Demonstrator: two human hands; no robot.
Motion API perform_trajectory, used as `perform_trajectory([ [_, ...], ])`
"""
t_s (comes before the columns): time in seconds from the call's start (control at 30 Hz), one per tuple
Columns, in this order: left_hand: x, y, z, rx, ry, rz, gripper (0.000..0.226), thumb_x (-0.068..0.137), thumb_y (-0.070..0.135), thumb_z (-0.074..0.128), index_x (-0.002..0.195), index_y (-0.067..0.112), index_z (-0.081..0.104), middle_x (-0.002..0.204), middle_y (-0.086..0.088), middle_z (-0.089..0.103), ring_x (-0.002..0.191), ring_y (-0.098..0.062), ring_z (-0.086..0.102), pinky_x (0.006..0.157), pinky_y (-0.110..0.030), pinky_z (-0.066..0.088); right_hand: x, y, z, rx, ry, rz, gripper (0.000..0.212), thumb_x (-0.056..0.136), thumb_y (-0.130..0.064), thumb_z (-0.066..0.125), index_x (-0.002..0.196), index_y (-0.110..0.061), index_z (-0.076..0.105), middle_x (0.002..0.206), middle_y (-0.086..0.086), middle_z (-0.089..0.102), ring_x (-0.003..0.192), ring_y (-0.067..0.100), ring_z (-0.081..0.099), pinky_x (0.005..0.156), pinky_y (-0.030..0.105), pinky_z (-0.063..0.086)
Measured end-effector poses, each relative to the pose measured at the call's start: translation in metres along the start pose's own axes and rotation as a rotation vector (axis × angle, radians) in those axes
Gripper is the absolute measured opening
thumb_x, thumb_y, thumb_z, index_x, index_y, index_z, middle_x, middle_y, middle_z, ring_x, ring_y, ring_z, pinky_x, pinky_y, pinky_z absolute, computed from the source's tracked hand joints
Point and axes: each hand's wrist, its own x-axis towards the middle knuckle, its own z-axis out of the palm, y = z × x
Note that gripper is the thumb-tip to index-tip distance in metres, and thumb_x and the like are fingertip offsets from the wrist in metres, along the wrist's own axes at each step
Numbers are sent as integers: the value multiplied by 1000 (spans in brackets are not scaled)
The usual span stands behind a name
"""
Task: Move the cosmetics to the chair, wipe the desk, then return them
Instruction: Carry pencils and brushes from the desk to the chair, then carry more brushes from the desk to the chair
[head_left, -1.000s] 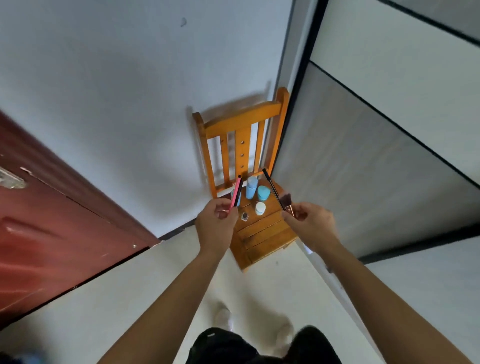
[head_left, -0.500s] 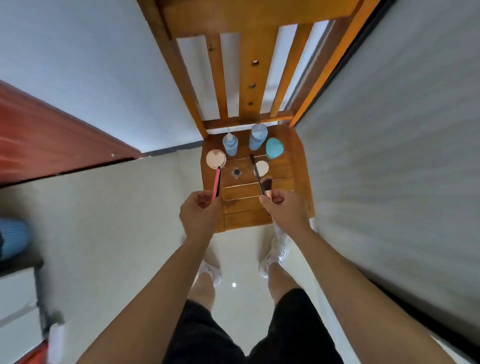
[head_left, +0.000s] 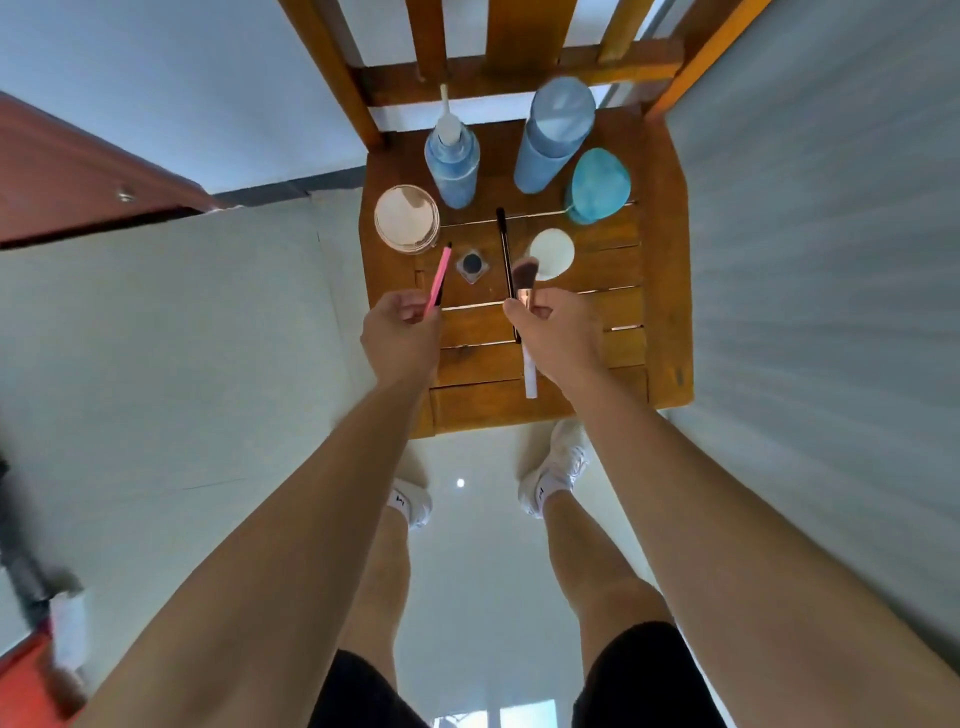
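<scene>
A wooden chair (head_left: 665, 291) stands below me against the wall. On its seat stand two blue bottles (head_left: 453, 156) (head_left: 551, 137), a teal egg-shaped case (head_left: 598, 186), a round beige compact (head_left: 406, 218), a small white round jar (head_left: 552, 253) and a tiny dark pot (head_left: 471, 264). My left hand (head_left: 400, 335) pinches a pink pencil (head_left: 439, 274) over the seat's left side. My right hand (head_left: 558, 340) grips a makeup brush (head_left: 524, 283) with a white handle and a thin black pencil (head_left: 504, 249) over the seat's middle.
A grey panel (head_left: 831, 260) runs along the chair's right side and a red-brown door (head_left: 62, 176) stands at the left. My feet in white shoes (head_left: 556, 467) are on the pale floor just in front of the seat. Blurred objects lie at the lower left.
I have stepped up to the chair and bent over it, so it fills the upper view. Both hands came down over the seat, still holding the pencils and brush.
</scene>
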Motion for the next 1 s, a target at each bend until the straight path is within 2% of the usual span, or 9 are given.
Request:
perform_trajectory([
  [0.1, 17, 0, 10, -5, 2, 0, 15, 89, 25, 71, 103, 28, 67, 99, 14, 66, 91, -7, 64, 91, -32, 56, 10, 0, 13, -12, 33, -24, 22, 93, -49, 65, 95, -27, 69, 86, -13, 68, 79, 8, 65, 60, 16, 45],
  [0.27, 19, -5, 8, 1, -47, 56, 30, 89, 34, 71, 116, 24, 65, 119, 9, 68, 103, -8, 63, 95, -32, 53, 9, 5, 9, -3, 59, -16, 34, 94, -45, 65, 122, -25, 66, 113, -9, 71, 102, 9, 65, 82, 25, 53],
  [0.4, 4, -3, -14, 76, -60, 140, 37, 92, 45, 62, 125, 28, 60, 131, 8, 62, 118, -13, 58, 102, -37, 46, -9, 2, -13, -48, 105, -1, 44, 94, -51, 62, 132, -27, 60, 120, -10, 68, 109, 11, 62, 80, 24, 47],
  [0.53, -18, 21, -61, 248, -9, 365, 47, 98, 52, 47, 138, 28, 51, 146, 2, 50, 133, -22, 48, 106, -41, 37, -47, -26, -51, -162, 225, -121, 43, 99, -54, 50, 133, -28, 55, 127, -7, 65, 114, 14, 62, 80, 21, 48],
  [0.63, -40, 62, -118, 424, 95, 617, 63, 98, 58, 34, 150, 23, 36, 161, -5, 25, 148, -28, 25, 117, -50, 22, -88, -68, -93, -260, 351, -294, 53, 102, -57, 37, 145, -26, 41, 144, -1, 51, 126, 20, 54, 96, 39, 55],
  [0.73, -69, 119, -189, 486, 199, 827, 67, 98, 57, 28, 154, 20, 30, 163, -10, 15, 151, -30, 13, 120, -55, 16, -137, -126, -140, -291, 549, -462, 65, 100, -63, 27, 153, -26, 30, 159, 6, 33, 143, 27, 37, 107, 50, 46],
  [0.83, -108, 182, -263, 504, 320, 911, 65, 100, 53, 28, 155, 19, 26, 164, -11, 11, 151, -31, 10, 118, -58, 16, -185, -189, -183, -278, 726, -663, 68, 101, -64, 26, 157, -24, 27, 165, 10, 21, 151, 30, 24, 116, 50, 37],
  [0.9, -141, 216, -314, 489, 418, 975, 63, 102, 50, 30, 155, 17, 26, 163, -14, 13, 151, -33, 11, 116, -59, 18, -214, -229, -206, -257, 806, -831, 66, 104, -58, 34, 158, -21, 27, 166, 12, 19, 153, 30, 19, 122, 47, 26],
  [1.0, -191, 240, -384, 479, 611, 1082, 59, 104, 43, 39, 154, 12, 29, 161, -20, 16, 149, -39, 15, 112, -62, 23, -252, -287, -227, -220, 801, -1049, 65, 104, -57, 34, 159, -21, 24, 166, 14, 15, 154, 29, 14, 125, 31, 0],
])
